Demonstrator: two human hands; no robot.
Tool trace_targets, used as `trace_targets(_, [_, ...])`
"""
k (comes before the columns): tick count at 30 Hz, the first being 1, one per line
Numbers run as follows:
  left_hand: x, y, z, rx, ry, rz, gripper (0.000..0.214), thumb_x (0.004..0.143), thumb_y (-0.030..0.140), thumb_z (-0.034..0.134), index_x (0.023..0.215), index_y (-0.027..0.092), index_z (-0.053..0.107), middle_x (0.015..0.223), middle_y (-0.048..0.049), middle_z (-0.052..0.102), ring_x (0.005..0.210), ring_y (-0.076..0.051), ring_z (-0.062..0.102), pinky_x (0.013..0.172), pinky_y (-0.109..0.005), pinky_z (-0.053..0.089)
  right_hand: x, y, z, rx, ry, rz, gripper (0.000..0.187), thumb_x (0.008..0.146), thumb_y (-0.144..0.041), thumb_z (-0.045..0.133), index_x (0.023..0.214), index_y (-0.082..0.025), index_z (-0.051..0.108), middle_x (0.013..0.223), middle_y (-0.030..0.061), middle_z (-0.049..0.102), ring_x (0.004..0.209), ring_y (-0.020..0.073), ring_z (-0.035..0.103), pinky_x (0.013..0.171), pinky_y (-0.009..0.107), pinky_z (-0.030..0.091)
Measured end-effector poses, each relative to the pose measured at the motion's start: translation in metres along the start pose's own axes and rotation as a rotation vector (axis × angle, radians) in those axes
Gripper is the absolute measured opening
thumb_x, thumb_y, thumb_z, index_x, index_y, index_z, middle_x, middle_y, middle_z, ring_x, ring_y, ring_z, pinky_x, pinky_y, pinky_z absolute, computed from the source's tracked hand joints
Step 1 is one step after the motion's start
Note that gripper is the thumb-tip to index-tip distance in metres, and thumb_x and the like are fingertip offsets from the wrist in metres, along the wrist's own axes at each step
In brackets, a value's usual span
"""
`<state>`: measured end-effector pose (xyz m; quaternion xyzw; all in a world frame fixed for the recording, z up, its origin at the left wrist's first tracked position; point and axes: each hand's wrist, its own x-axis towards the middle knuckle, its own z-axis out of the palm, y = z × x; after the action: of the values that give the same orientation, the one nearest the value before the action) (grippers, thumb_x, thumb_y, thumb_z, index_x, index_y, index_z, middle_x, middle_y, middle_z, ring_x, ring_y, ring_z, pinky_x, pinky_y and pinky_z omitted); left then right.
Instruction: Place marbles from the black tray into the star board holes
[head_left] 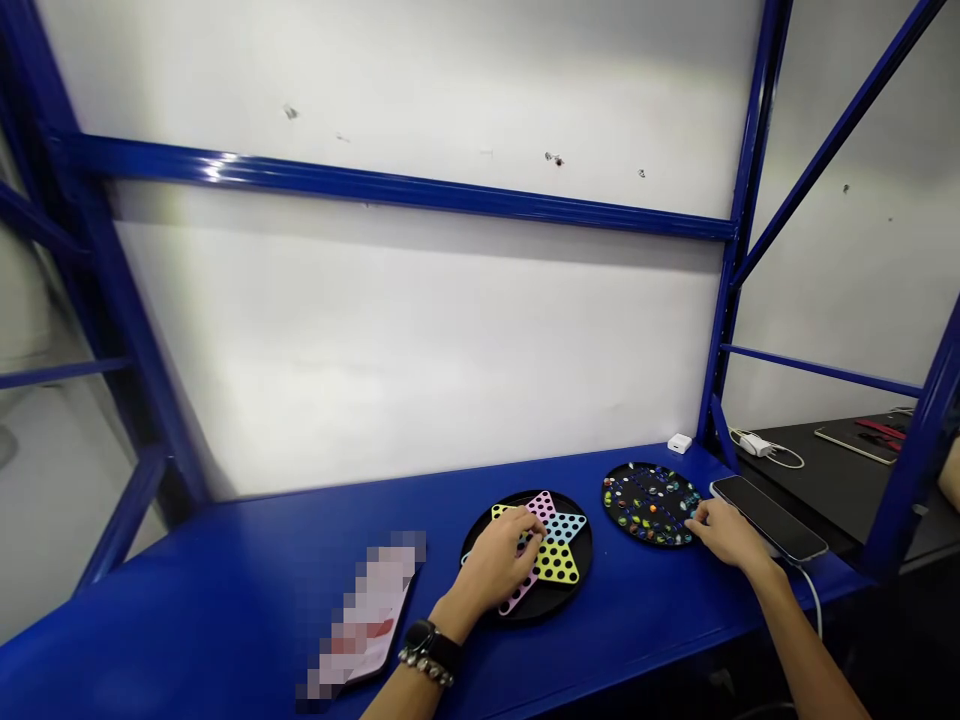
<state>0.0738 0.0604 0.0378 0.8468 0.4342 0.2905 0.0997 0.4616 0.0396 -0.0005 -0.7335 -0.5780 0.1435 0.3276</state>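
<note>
Checkers star [556, 560] lying on black tray [544, 607]; left hand [491, 560] resting on star, fingers [525, 532] spreading; right hand [724, 532] touching marble board [651, 505], fingers' [701, 515] grip unclear.

At lower centre, a flat pink-and-white object [364, 615] on the blue worktop [187, 610] is pixelated beyond naming. The left hand [491, 560] covers part of a pastel star-shaped pegboard [556, 560]. Multicoloured marbles [651, 510] on a round black board [616, 527] are too small to tell apart. At the right edge, a sliver of bare arm [951, 475] is cut off, and a red item [881, 430] on a dark table [825, 480] is unclear.
</note>
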Motion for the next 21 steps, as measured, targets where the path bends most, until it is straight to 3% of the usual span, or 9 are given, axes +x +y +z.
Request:
trace_targets(3, [0.0,0.001,-0.001,-0.007,-0.003,-0.007,0.02,0.093,0.027,0.048,0.086,0.023,0.066,0.096,-0.0046,0.072,0.095,-0.023,0.066,0.087,-0.036,0.051,0.001,-0.013,-0.006,0.569,-0.059,0.058,0.033,0.078,-0.045,0.068,0.064,-0.023,0.048,0.055,-0.0054,0.043,0.047,0.0108,0.035,0.046,0.026,0.026])
trace_targets(5, [0.0,0.002,-0.001,-0.015,-0.006,-0.009,0.021,0.093,0.028,0.048,0.086,0.023,0.067,0.095,-0.0049,0.072,0.094,-0.023,0.066,0.087,-0.036,0.051,0.001,-0.022,-0.012,0.998,-0.156,0.147,0.029,0.077,-0.044,0.066,0.07,-0.023,0.048,0.056,-0.0078,0.039,0.043,0.0073,0.025,0.041,0.023,0.019])
trace_targets(8, [0.0,0.002,-0.001,-0.016,-0.002,-0.004,0.022,0.093,0.027,0.047,0.086,0.023,0.067,0.094,-0.0049,0.072,0.094,-0.023,0.066,0.086,-0.035,0.051,0.001,-0.03,-0.01,1.284,-0.235,0.229,0.02,0.078,-0.039,0.061,0.075,-0.021,0.051,0.057,-0.0086,0.038,0.04,0.0055,0.02,0.038,0.021,0.015])
trace_targets(10, [0.0,0.001,-0.001,-0.017,0.003,0.004,0.022,0.092,0.026,0.046,0.086,0.023,0.067,0.094,-0.0046,0.073,0.094,-0.023,0.066,0.086,-0.035,0.052,0.001,-0.029,-0.001,1.149,-0.15,0.211,0.024,0.081,-0.043,0.06,0.074,-0.022,0.052,0.055,-0.0092,0.035,0.04,0.0059,0.019,0.039,0.021,0.014])
trace_targets(14, [0.0,0.0,-0.002,-0.015,-0.013,-0.006,0.022,0.091,0.024,0.045,0.086,0.024,0.067,0.095,-0.0042,0.073,0.094,-0.023,0.067,0.087,-0.036,0.052,0.0,-0.024,0.019,0.432,0.057,-0.02,0.039,0.086,-0.054,0.058,0.064,-0.022,0.052,0.051,-0.0045,0.041,0.047,0.0122,0.037,0.047,0.026,0.025])
trace_targets(17, [0.0,0.001,-0.002,-0.023,-0.016,-0.02,0.023,0.091,0.025,0.045,0.087,0.023,0.068,0.096,-0.005,0.073,0.094,-0.023,0.067,0.087,-0.037,0.052,-0.003,-0.024,0.023,0.059,0.018,-0.125,0.034,0.086,-0.05,0.061,0.065,-0.023,0.057,0.06,0.001,0.058,0.061,0.0186,0.054,0.056,0.029,0.033])
trace_targets(21, [0.0,0.001,-0.002,-0.033,-0.014,-0.012,0.023,0.091,0.024,0.045,0.087,0.023,0.068,0.095,-0.0056,0.073,0.094,-0.024,0.067,0.088,-0.038,0.052,-0.006,-0.026,0.02,-0.127,-0.069,-0.109,0.023,0.081,-0.046,0.067,0.074,-0.024,0.067,0.074,0.0046,0.069,0.078,0.0243,0.064,0.063,0.03,0.037])
